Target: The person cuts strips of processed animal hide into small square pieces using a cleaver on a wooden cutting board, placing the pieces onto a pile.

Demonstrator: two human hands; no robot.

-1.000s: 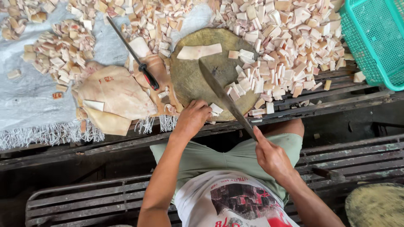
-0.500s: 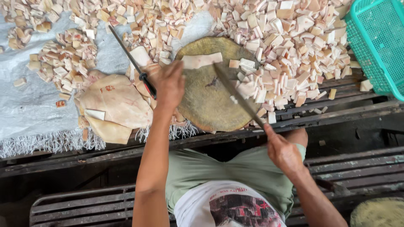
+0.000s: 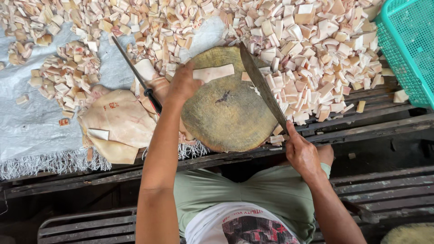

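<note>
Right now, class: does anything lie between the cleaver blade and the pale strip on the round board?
Nothing visible does. Only bare chopping board separates the cleaver in the right hand from the pale strip under the left hand.
</note>
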